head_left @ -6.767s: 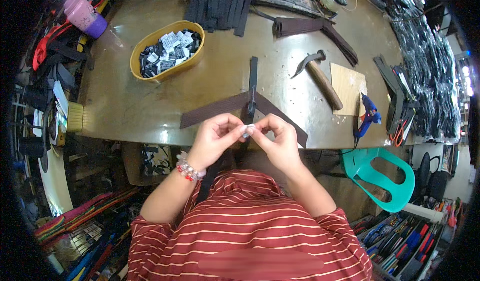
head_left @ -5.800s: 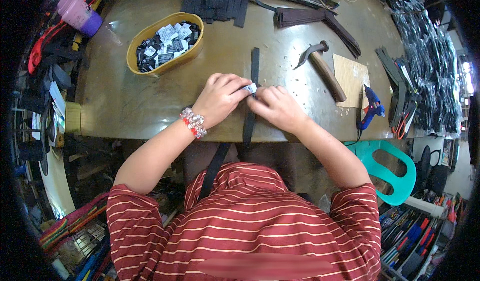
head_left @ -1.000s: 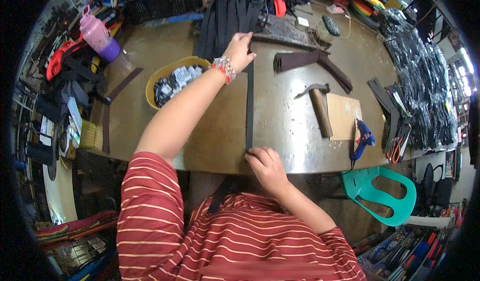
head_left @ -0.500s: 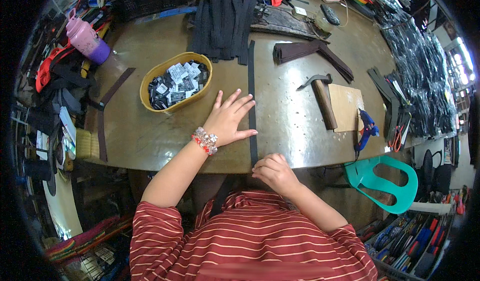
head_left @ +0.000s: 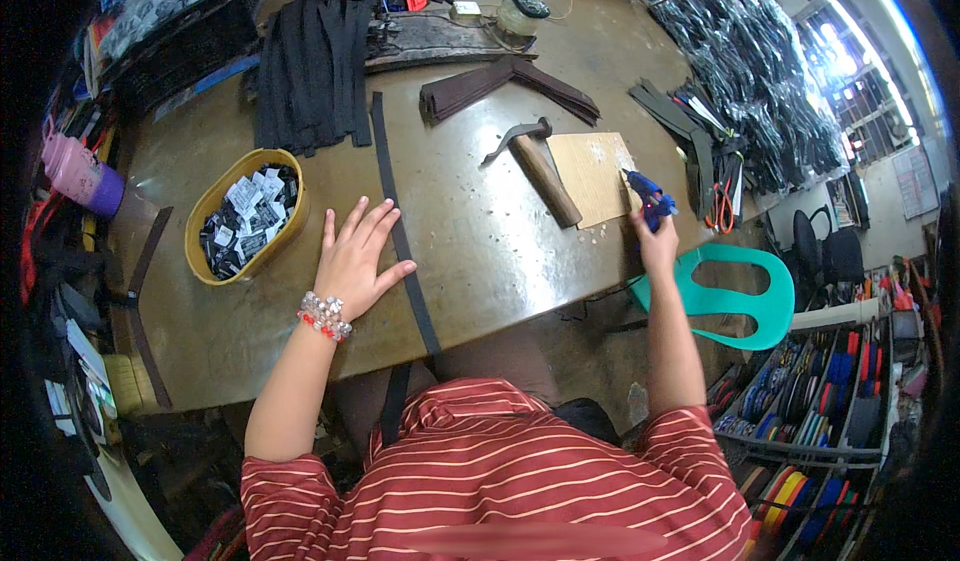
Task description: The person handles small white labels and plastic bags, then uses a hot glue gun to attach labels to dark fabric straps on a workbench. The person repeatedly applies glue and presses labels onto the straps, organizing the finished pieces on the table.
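Observation:
My left hand [head_left: 357, 266] lies flat on the table with its fingers spread; its fingertips and thumb touch a long black strap [head_left: 390, 191]. The strap runs toward me and hangs over the near edge. At the right, my right hand [head_left: 656, 244] is closed around a blue glue gun [head_left: 652, 201], whose nozzle points over a tan board [head_left: 600, 176]. Left of the board, a hammer with a wooden handle [head_left: 545, 181] lies on the table. A yellow tub [head_left: 200, 251] full of small black pieces and white printed labels stands left of my left hand.
Black straps [head_left: 315, 71] hang in a bundle at the back. Folded dark brown strips [head_left: 510, 86] lie beyond the hammer. Orange-handled scissors [head_left: 722, 206] are at the right edge, above a green plastic stool [head_left: 740, 296]. A pink and purple bottle [head_left: 85, 176] stands far left.
My right hand has left the strap's near end and moved right, taking hold of the glue gun. My left hand stays on the strap. The view has turned to the right.

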